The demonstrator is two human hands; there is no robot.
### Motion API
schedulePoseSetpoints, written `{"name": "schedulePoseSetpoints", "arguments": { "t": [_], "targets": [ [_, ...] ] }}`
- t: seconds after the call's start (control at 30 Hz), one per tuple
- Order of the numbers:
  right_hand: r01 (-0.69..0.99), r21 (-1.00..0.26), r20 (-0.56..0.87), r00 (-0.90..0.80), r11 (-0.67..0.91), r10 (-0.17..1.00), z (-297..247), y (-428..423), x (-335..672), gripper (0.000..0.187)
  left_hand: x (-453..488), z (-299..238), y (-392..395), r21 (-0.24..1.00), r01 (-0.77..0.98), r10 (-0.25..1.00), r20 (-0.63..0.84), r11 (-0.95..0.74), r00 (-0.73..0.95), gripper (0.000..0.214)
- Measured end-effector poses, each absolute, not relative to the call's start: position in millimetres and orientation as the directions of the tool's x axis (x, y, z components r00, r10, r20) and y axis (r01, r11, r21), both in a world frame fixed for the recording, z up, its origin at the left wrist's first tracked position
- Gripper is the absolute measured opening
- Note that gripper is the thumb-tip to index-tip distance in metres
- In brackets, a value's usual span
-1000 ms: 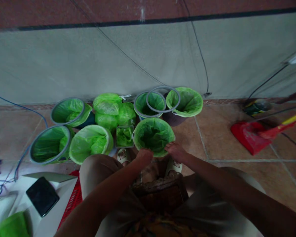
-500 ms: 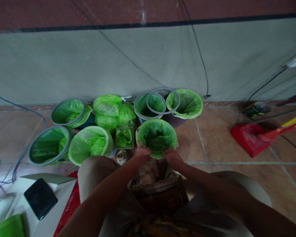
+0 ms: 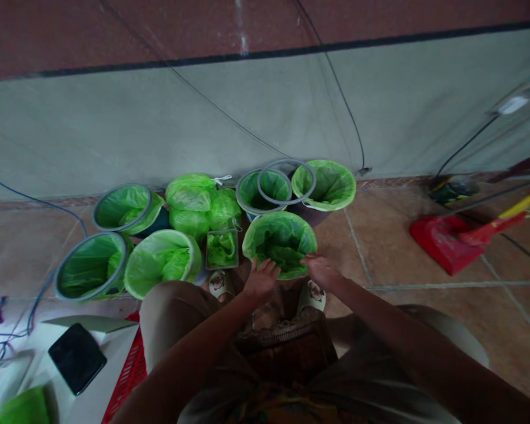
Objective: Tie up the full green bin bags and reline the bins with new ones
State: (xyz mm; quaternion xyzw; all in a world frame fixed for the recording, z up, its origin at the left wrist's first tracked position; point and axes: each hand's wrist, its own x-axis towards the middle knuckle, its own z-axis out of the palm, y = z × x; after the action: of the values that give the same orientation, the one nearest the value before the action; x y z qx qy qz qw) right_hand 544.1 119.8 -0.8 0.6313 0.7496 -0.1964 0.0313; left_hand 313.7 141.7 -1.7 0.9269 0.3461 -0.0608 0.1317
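Observation:
In front of me stands a bin lined with a green bin liner (image 3: 282,227), the plastic folded out over its rim. My left hand (image 3: 262,279) is at the near left side of the rim, its fingers spread and holding nothing. My right hand (image 3: 321,270) is closed on the liner's edge at the near right of the rim; its fingertips are partly hidden. Behind this bin are a lined bin with a grey ring (image 3: 247,206) and another lined bin (image 3: 347,184). A loose grey ring (image 3: 314,182) rests across their tops.
To the left are several lined bins (image 3: 135,265), a pile of tied green bags (image 3: 194,200) and a small square bin (image 3: 221,249). A red dustpan (image 3: 437,241) lies on the right. A black phone (image 3: 77,358) rests on a white surface beside a red basket (image 3: 126,377). Cables hang along the wall (image 3: 194,123).
My left hand has let go of the liner's edge and its fingers have spread. My right hand has shifted up and right along the rim. The view has tilted slightly.

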Motion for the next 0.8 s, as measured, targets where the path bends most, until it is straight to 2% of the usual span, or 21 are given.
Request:
{"name": "schedulePoseSetpoints", "arguments": {
  "t": [0.17,0.27,0.4,0.63,0.8],
  "targets": [
    [0.969,-0.132,-0.395,-0.243,0.207,0.886,-9.7,118.8,534.6,0.024,325.9,-18.3,145.0,0.185,0.62,0.563,-0.282,-0.762,0.777,0.027],
    [0.965,-0.088,-0.437,-0.26,0.246,0.861,-7.9,113.3,525.0,0.025,324.0,-18.4,152.6,0.169,0.614,0.553,-0.299,-0.771,0.778,0.021],
    [0.956,-0.127,-0.426,-0.295,0.266,0.855,-8.2,103.4,509.9,0.027,312.0,-11.6,164.4,0.171,0.634,0.574,-0.299,-0.754,0.762,0.022],
    [0.919,-0.229,-0.267,-0.378,0.322,0.887,-1.4,102.5,496.0,0.045,286.9,-2.6,181.8,0.101,0.811,0.793,-0.168,-0.576,0.585,0.028],
    [0.944,-0.204,-0.347,-0.318,0.26,0.882,8.2,112.6,509.7,0.035,297.4,10.0,164.6,0.15,0.797,0.779,-0.169,-0.585,0.603,0.04]
  ]
}}
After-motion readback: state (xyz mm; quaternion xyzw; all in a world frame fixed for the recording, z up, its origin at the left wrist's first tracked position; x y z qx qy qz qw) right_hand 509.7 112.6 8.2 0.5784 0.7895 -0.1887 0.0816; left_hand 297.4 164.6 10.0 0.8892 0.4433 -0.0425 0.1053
